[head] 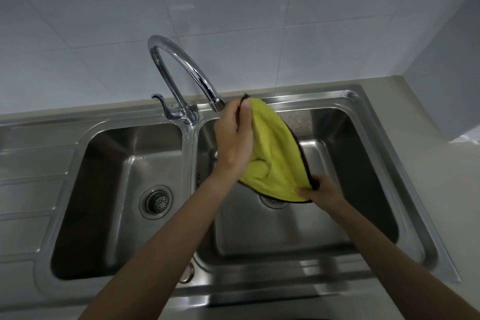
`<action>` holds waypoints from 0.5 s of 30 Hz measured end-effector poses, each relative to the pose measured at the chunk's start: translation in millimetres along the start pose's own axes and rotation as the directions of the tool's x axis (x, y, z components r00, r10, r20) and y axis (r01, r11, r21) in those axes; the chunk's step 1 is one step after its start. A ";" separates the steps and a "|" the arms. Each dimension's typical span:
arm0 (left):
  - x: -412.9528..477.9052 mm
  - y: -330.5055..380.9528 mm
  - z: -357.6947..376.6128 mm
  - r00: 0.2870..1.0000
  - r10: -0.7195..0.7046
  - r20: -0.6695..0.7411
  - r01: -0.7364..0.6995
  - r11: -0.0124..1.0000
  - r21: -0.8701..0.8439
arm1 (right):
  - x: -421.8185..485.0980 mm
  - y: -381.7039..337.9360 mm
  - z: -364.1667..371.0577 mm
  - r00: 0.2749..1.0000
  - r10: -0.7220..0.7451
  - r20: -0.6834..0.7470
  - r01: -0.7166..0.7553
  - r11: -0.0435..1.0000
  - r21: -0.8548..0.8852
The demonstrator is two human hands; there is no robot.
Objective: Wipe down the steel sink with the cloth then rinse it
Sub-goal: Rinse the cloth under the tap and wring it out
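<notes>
Head view: I hold the yellow cloth (275, 153) stretched over the right basin of the steel sink (374, 153), just beside the tap spout (217, 104). Left hand (235, 138) fingers pinch its far corner; right hand (322, 191) fingers pinch the near corner. Risk: a loose pinch could drop the cloth onto the drain, and no water is visibly running.

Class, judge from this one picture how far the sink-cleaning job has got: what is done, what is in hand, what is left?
Done: little shows; dark specks remain on the back wall of the right basin. In hand: the left hand and the right hand hold the yellow cloth by its edges over that basin, below the tap spout. No running water is visible. Left: probably wiping both basins, including the left basin, then rinsing.
</notes>
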State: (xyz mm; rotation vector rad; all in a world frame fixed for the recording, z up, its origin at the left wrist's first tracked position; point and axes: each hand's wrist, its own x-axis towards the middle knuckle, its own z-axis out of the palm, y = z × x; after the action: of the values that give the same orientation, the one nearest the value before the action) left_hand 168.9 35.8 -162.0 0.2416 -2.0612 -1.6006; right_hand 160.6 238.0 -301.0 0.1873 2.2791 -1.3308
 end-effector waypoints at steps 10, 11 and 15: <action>13.3 18.9 9.1 0.926 -0.350 0.143 0.377 0.881 -0.285 | -0.7 -14.0 -22.1 0.980 -0.179 0.084 0.198 0.872 -0.447; 13.0 20.3 9.1 0.923 -0.343 0.176 0.381 0.882 -0.279 | -0.3 -21.1 -22.8 0.965 -0.206 0.160 0.254 0.882 -0.398; 11.0 28.0 12.0 0.922 -0.292 0.255 0.356 0.899 -0.257 | -0.9 -65.5 -19.4 0.878 -0.421 0.229 0.460 0.874 -0.156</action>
State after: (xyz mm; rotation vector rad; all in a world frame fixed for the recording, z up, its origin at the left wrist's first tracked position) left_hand 158.3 49.3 -134.5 0.3355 -1.9676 -2.2040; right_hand 131.5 220.8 -241.6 -0.5449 2.3556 -1.2390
